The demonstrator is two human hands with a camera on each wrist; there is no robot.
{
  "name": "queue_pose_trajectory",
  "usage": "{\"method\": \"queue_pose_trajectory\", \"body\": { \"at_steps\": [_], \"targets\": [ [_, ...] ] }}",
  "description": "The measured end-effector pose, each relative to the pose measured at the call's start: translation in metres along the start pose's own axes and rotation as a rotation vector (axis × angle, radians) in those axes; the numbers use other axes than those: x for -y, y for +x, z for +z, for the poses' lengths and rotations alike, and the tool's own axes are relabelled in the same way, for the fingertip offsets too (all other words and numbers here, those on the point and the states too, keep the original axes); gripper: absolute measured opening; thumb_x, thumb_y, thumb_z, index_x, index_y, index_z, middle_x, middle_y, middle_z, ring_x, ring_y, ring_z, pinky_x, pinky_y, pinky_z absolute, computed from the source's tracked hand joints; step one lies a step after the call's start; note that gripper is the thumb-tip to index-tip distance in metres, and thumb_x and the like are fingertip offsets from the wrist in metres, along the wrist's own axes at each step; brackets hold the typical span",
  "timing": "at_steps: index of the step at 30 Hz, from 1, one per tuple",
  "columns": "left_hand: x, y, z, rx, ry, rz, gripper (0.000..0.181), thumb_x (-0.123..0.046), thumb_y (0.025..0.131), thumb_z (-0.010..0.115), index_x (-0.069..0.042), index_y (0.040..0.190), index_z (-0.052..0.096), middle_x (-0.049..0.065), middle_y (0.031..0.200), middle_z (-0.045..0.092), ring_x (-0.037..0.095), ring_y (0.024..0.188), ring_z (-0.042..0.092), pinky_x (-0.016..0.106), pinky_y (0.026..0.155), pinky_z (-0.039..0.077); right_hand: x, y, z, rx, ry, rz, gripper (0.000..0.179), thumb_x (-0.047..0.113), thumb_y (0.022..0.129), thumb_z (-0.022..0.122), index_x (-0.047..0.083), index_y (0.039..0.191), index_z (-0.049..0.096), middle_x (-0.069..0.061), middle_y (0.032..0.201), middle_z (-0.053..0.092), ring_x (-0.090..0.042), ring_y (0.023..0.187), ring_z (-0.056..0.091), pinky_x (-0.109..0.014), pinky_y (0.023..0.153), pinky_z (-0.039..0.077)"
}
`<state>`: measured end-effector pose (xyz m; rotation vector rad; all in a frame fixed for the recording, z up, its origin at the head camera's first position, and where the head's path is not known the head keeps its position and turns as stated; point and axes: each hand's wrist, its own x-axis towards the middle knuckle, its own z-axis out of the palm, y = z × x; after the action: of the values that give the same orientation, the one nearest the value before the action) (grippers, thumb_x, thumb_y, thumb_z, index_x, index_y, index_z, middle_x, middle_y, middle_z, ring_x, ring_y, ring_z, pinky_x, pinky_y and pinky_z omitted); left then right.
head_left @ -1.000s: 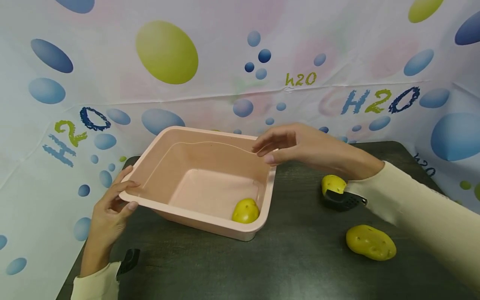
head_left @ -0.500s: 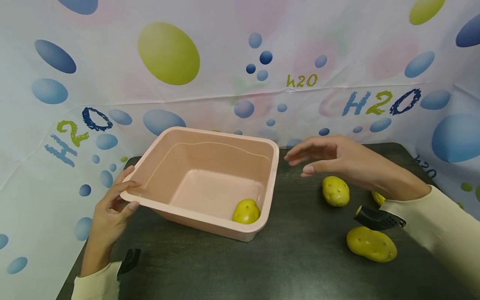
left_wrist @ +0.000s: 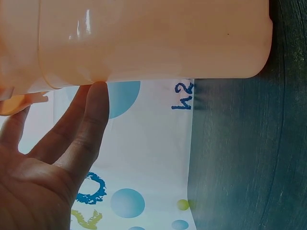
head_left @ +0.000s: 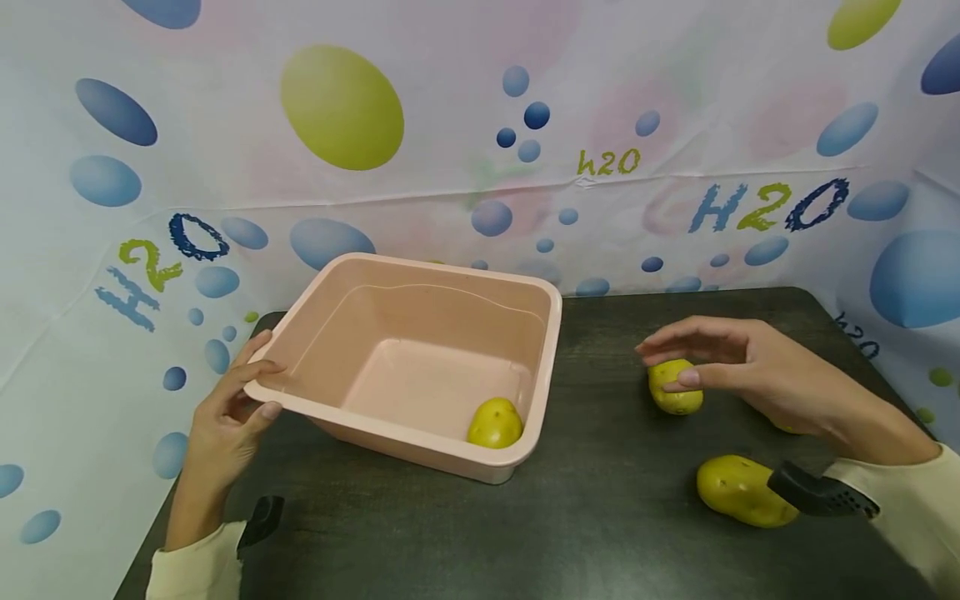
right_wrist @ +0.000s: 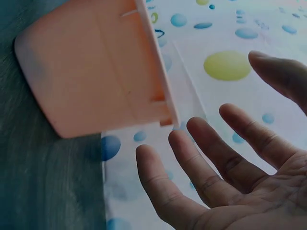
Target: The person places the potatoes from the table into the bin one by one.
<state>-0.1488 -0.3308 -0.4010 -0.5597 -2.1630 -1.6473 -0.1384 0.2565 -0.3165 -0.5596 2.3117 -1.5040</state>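
Note:
A pink plastic basin [head_left: 420, 312] is tilted, its left end raised off the dark table. My left hand [head_left: 221, 429] grips the rim at the near left corner, thumb outside and fingers over the edge; in the left wrist view, fingertips touch the basin's wall [left_wrist: 153, 43]. One yellow potato [head_left: 495, 423] lies inside, in the near right corner. My right hand [head_left: 738, 362] hovers above a second potato [head_left: 681, 400] on the table, fingers spread and slightly bent, holding nothing. The right wrist view shows its bare palm [right_wrist: 259, 201] and separated fingers.
Another potato [head_left: 738, 490] lies nearer on the right, partly behind the black wrist camera [head_left: 817, 492]. A sliver of one more potato [head_left: 783, 427] shows beneath the right hand. A patterned curtain [head_left: 450, 100] hangs behind the table [head_left: 420, 542].
My right hand has moved right and down, from the basin's right rim to above the potato on the table. The left hand and basin stay in place.

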Motion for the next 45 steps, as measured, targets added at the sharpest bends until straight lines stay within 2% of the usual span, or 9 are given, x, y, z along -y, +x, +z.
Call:
{"method": "queue_pose_trajectory", "body": {
  "at_steps": [6, 10, 14, 18, 23, 28, 35, 45],
  "targets": [
    [0.000, 0.001, 0.001, 0.002, 0.011, -0.011, 0.038, 0.010, 0.094, 0.069, 0.013, 0.131, 0.060, 0.003, 0.168, 0.041, 0.008, 0.144, 0.045, 0.009, 0.100, 0.050, -0.031, -0.021, -0.003, -0.021, 0.066, 0.016, 0.043, 0.002, 0.107, 0.053, 0.007, 0.150, 0.051, 0.003, 0.146, 0.062, -0.006, 0.129, 0.061, -0.035, 0.093, 0.061],
    [0.000, 0.001, 0.001, -0.002, 0.010, -0.013, 0.037, 0.010, 0.094, 0.069, 0.013, 0.131, 0.060, 0.003, 0.167, 0.042, 0.007, 0.144, 0.045, 0.009, 0.100, 0.050, -0.045, -0.031, -0.004, -0.038, 0.079, 0.036, 0.044, 0.002, 0.108, 0.053, 0.006, 0.152, 0.049, 0.004, 0.145, 0.062, -0.006, 0.128, 0.062, -0.038, 0.095, 0.062],
    [0.001, -0.001, 0.002, -0.005, -0.006, -0.010, 0.037, 0.010, 0.094, 0.069, 0.014, 0.129, 0.060, 0.002, 0.167, 0.043, 0.007, 0.144, 0.045, 0.010, 0.100, 0.051, -0.058, -0.041, -0.004, -0.044, 0.081, 0.014, 0.044, -0.002, 0.108, 0.050, 0.002, 0.152, 0.047, 0.007, 0.144, 0.062, -0.007, 0.126, 0.064, -0.041, 0.095, 0.062],
    [0.001, -0.002, 0.002, -0.007, -0.003, -0.020, 0.037, 0.010, 0.094, 0.069, 0.013, 0.130, 0.060, 0.002, 0.167, 0.043, 0.006, 0.143, 0.045, 0.010, 0.099, 0.051, -0.072, -0.051, -0.001, -0.062, 0.043, -0.010, 0.045, -0.005, 0.106, 0.051, 0.001, 0.151, 0.048, 0.008, 0.143, 0.061, -0.006, 0.124, 0.065, -0.039, 0.094, 0.062],
    [0.001, -0.003, 0.002, -0.009, 0.010, -0.036, 0.037, 0.011, 0.094, 0.068, 0.013, 0.130, 0.060, 0.002, 0.167, 0.042, 0.006, 0.143, 0.045, 0.010, 0.099, 0.051, -0.090, -0.063, 0.003, -0.108, -0.003, 0.002, 0.046, -0.006, 0.104, 0.054, 0.002, 0.150, 0.049, 0.006, 0.141, 0.061, -0.003, 0.122, 0.064, -0.036, 0.093, 0.063],
    [0.001, -0.003, 0.002, -0.004, 0.015, -0.036, 0.038, 0.011, 0.094, 0.068, 0.013, 0.131, 0.060, 0.002, 0.168, 0.041, 0.006, 0.144, 0.044, 0.009, 0.100, 0.051, -0.104, -0.074, 0.006, -0.137, -0.060, 0.015, 0.049, -0.006, 0.104, 0.056, 0.002, 0.151, 0.048, 0.013, 0.141, 0.062, 0.002, 0.123, 0.062, -0.033, 0.091, 0.063],
    [0.000, -0.003, 0.002, -0.007, 0.010, -0.032, 0.038, 0.010, 0.094, 0.068, 0.013, 0.131, 0.060, 0.002, 0.167, 0.042, 0.007, 0.144, 0.044, 0.009, 0.099, 0.051, -0.115, -0.085, 0.010, -0.185, -0.062, 0.057, 0.048, -0.001, 0.105, 0.057, 0.003, 0.152, 0.046, 0.017, 0.145, 0.058, 0.005, 0.126, 0.060, -0.030, 0.092, 0.062],
    [0.000, -0.001, 0.001, -0.009, -0.028, -0.005, 0.038, 0.010, 0.094, 0.069, 0.014, 0.130, 0.059, 0.003, 0.167, 0.043, 0.008, 0.144, 0.046, 0.011, 0.099, 0.052, -0.131, -0.093, 0.014, -0.217, -0.113, 0.042, 0.051, -0.004, 0.103, 0.059, 0.000, 0.152, 0.046, 0.024, 0.144, 0.058, 0.005, 0.125, 0.060, -0.022, 0.090, 0.060]
  ]
}}
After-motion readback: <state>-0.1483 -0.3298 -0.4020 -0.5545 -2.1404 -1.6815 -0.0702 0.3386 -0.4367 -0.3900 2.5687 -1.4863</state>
